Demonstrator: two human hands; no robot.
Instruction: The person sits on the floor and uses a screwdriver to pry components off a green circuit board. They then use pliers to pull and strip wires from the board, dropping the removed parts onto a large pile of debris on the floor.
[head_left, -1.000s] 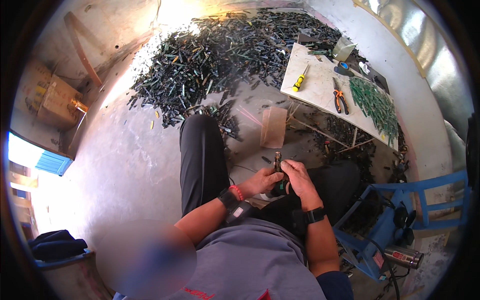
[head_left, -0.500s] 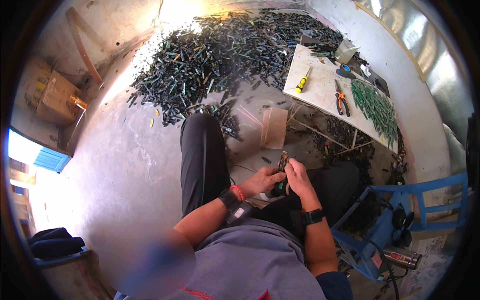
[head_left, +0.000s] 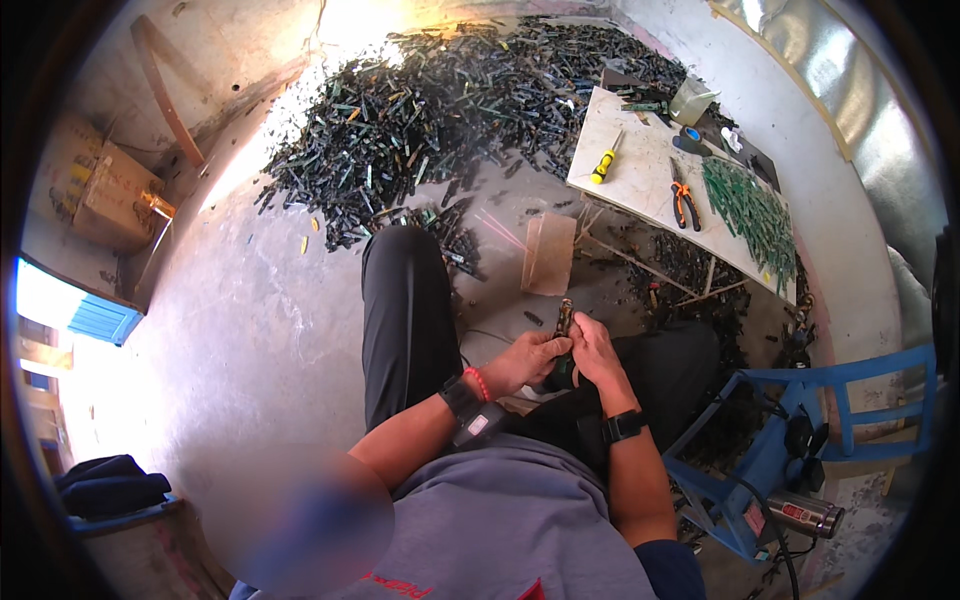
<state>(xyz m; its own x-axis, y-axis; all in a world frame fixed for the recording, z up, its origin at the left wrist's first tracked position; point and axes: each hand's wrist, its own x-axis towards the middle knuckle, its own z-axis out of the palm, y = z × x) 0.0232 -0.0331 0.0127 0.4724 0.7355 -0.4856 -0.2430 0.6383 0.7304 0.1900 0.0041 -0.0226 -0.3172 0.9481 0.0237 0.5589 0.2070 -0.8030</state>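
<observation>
My two hands meet over my lap, in front of my bent right leg. Between them a narrow dark strip with amber-brown patches [head_left: 565, 318] sticks up and away from me. My left hand [head_left: 522, 362], with a red bead bracelet above it, is closed on the strip's lower part, thumb pressed toward it. My right hand [head_left: 594, 350] is closed along its right side, fingers curled. The lower end of the strip is hidden by the hands, and something dark lies under them. I cannot make out the strip's exact kind.
A large heap of dark strips [head_left: 400, 130] covers the far floor. On the low table [head_left: 640, 180] at right lie a yellow screwdriver [head_left: 605, 166], orange-handled pliers [head_left: 684, 205] and green strips [head_left: 750, 220]. A cardboard piece [head_left: 548, 254] stands ahead; a blue chair frame [head_left: 720, 480] is at right.
Both hands and the strip have shifted very slightly, with the strip's top end a little higher and to the left. The grip looks the same.
</observation>
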